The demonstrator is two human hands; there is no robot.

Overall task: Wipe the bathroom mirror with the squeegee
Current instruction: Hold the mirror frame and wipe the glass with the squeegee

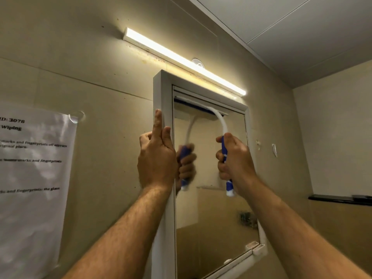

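Head view: our right hand has its fingers clamped on the squeegee, blade at the mirror top. Left hand braces the frame, fingers loosely apart. Beige walls, lit lamp above.

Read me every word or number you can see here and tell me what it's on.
All on the plastic-sleeved paper sheet on the wall, cut off at its left edge:
"D: 3078"
"Wiping"
"marks and fingerprints off mirrors"
"riginal place."
"marks and fingerprints", start blurred
"and fingerprints the glass", start blurred
Squeegee, mirror frame: no text.

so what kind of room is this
Most likely a small bathroom: a framed wall mirror with a strip light mounted above it, and plain panelled walls. The right hand holds a squeegee against the glass.
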